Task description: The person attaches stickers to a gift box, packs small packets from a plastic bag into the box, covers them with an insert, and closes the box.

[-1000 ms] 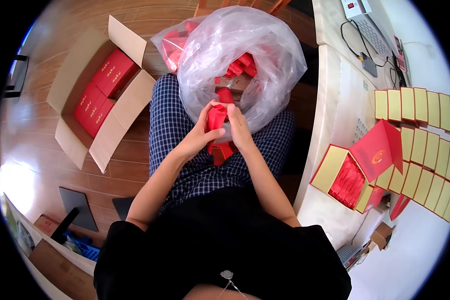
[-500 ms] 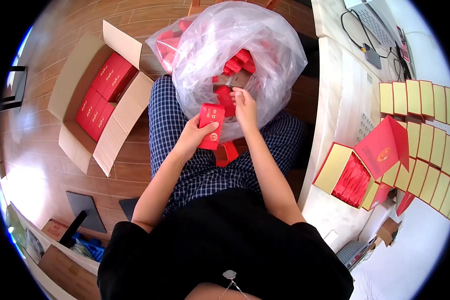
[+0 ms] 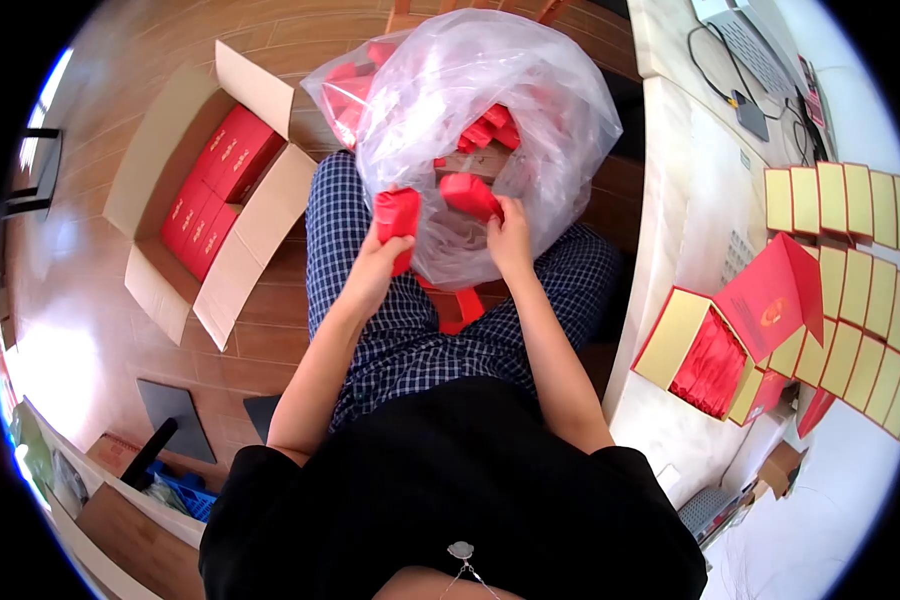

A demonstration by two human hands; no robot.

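Note:
My left hand [image 3: 372,268] is closed around a red packet [image 3: 397,210], holding it upright at the near left rim of a large clear plastic bag [image 3: 400,110]. My right hand [image 3: 511,238] pinches the right end of another red packet [image 3: 467,192] over the bag's mouth. Both packets look slightly blurred, and their print cannot be read. Deeper in the bag lie several more red packets [image 3: 492,126]. The bag rests between my knees, and some red pieces show through its left side.
An open cardboard box [image 3: 260,235] with red boxes [image 3: 232,150] inside stands on the floor at left. On the right-hand counter [image 3: 635,400] sit an open red gift box [image 3: 770,290] filled with red packets, rows of yellow-sided boxes [image 3: 850,280], a keyboard and cables.
My right hand now holds a red packet over the bag's mouth. My left hand has moved slightly left and turned its packet, so the gold print no longer shows.

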